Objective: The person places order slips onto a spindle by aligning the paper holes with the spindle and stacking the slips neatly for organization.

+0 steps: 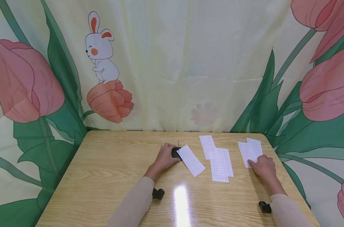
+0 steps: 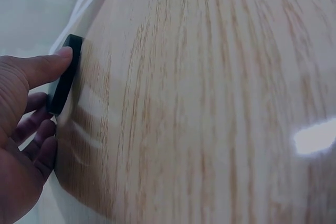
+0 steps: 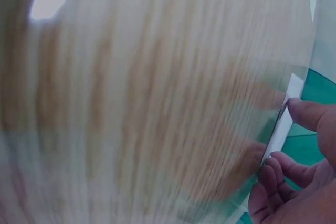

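Observation:
My left hand [image 1: 165, 156] grips the black base [image 1: 175, 153] of a paper spike, thumb on the near side and fingers behind. A thin upright needle [image 1: 178, 145] rises from it. One printed white slip [image 1: 192, 161] has its upper corner at the needle; whether it is pierced I cannot tell. In the left wrist view the base [image 2: 65, 77] shows edge-on between thumb and fingers. At the right, my right hand [image 1: 264, 167] holds two overlapping printed slips [image 1: 249, 151] by their near end. The right wrist view shows a slip's edge [image 3: 281, 127] between thumb and fingertips.
Between the hands lie several more printed slips [image 1: 219, 165], partly overlapping, on the wooden table [image 1: 109, 176]. A curtain [image 1: 166, 63] with tulips and a rabbit hangs behind the table's back edge. Glare [image 1: 181, 205] shines on the front of the tabletop.

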The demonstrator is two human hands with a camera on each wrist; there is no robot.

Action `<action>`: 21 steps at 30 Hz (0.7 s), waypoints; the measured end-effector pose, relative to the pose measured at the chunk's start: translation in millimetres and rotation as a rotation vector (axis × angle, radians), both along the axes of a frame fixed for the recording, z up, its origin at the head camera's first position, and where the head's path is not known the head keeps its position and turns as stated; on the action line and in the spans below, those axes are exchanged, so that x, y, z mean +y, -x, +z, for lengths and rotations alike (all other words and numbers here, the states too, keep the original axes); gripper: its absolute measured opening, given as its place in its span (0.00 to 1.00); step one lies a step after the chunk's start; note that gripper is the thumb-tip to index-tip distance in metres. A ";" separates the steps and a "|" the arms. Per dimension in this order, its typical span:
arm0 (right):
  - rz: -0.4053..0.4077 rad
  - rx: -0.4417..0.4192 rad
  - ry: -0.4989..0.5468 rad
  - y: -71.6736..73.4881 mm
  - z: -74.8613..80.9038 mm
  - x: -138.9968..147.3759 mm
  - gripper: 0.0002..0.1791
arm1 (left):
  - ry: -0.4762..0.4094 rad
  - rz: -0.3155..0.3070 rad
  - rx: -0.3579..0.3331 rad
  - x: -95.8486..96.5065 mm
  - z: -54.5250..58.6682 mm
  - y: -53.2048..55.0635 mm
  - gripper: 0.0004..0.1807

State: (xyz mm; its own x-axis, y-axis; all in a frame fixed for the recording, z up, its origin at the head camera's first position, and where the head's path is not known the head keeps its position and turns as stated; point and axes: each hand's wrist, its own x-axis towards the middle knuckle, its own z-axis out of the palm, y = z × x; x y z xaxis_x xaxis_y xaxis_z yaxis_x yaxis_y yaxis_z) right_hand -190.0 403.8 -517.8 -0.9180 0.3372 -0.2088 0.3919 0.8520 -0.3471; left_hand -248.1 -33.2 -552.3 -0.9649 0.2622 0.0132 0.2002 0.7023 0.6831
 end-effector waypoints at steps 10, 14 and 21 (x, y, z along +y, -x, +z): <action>-0.005 0.004 0.006 -1.0 1.1 -1.7 0.37 | -0.006 0.006 -0.008 1.0 -0.8 0.5 0.35; 0.018 0.014 0.027 0.3 1.8 0.6 0.33 | -0.009 0.007 -0.002 1.8 -1.1 0.7 0.35; 0.010 -0.010 0.108 4.8 -2.5 4.8 0.35 | 0.006 0.004 -0.004 1.8 1.1 -0.2 0.35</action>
State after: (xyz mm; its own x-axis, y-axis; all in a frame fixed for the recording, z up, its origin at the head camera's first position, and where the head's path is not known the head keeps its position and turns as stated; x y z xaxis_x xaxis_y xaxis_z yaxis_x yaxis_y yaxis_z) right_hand -194.8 408.6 -520.3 -0.9188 0.3032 -0.2527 0.3876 0.8135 -0.4335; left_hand -248.0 -31.4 -551.2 -0.9661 0.2581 0.0081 0.1946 0.7071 0.6799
